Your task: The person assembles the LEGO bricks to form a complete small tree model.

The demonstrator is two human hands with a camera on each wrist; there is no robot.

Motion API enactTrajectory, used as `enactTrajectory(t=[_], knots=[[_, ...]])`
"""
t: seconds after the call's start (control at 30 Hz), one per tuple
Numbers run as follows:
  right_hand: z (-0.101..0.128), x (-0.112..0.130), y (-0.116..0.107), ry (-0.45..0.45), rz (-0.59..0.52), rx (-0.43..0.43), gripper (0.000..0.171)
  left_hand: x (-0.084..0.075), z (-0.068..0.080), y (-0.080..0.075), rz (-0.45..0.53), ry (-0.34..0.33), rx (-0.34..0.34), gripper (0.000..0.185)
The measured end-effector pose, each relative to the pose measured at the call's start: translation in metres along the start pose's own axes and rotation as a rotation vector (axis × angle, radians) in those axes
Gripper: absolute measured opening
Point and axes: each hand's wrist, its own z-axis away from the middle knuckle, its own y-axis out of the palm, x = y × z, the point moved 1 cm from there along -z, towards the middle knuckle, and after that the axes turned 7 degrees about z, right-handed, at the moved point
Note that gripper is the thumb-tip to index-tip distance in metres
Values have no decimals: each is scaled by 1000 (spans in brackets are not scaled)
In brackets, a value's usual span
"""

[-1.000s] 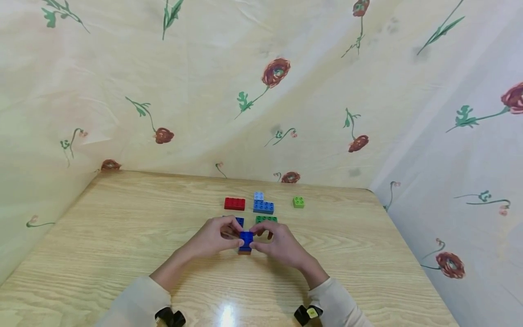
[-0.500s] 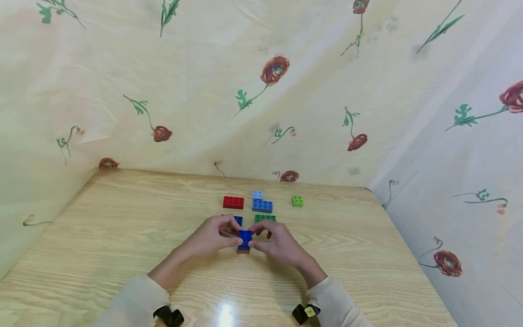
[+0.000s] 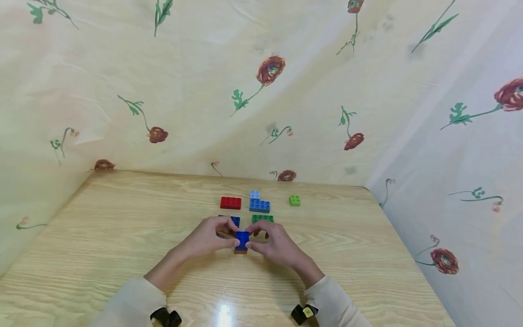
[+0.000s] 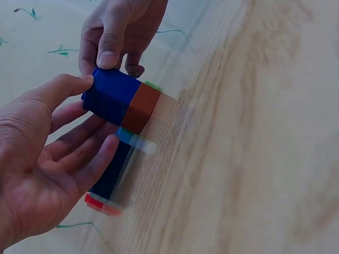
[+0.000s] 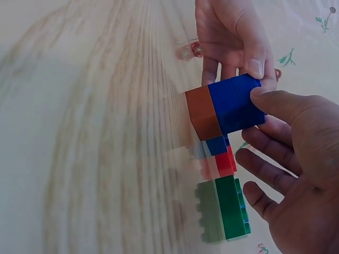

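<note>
Both hands clamped on the blue-and-brown stack, pressing it home

The left hand [image 3: 206, 238] and right hand [image 3: 274, 243] met at the stack [image 3: 242, 241], a blue brick [image 4: 110, 95] seated on a brown brick [image 4: 142, 107], standing on the desk [image 3: 122, 218] at mid-desk. Each thumb was on the blue brick's top, and the other fingers [image 5: 263, 153] curled round behind, pinching it from both sides. To do this well, I judged the thumbs should press straight down and evenly, with the brown base flat on the desk, so the studs seat without tilting. Just behind the stack lay a dark blue brick [image 3: 234, 220] and a green brick [image 3: 262, 218]; farther behind it sat a red brick [image 3: 230, 202], a light blue piece [image 3: 259, 205] and a lime brick [image 3: 294, 200], all apart from the hands.
</note>
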Motion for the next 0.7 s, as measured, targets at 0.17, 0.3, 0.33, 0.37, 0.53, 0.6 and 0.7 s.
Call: enactTrajectory(t=[0.17, 0.3, 0.33, 0.37, 0.53, 0.6, 0.7], knots=[[1, -1, 0, 28, 1, 3, 26, -2, -1, -2, -42, 0, 11, 24], [0, 0, -2, 29, 6, 0, 26, -5, -2, -9, -80, 20, -15, 29], [0, 1, -3, 27, 9, -1, 27, -6, -3, -12, -92, 28, -33, 30], [0, 1, -4, 29, 14, -3, 27, -7, -4, -15, -102, 32, -53, 32], [1, -2, -9, 53, 41, -9, 28, -4, -12, -29, -193, 29, -127, 38], [1, -4, -9, 66, 46, -7, 28, -2, -16, -34, -217, 15, -137, 38], [1, -6, -10, 72, 46, -8, 28, 2, -22, -41, -226, -9, -147, 37]])
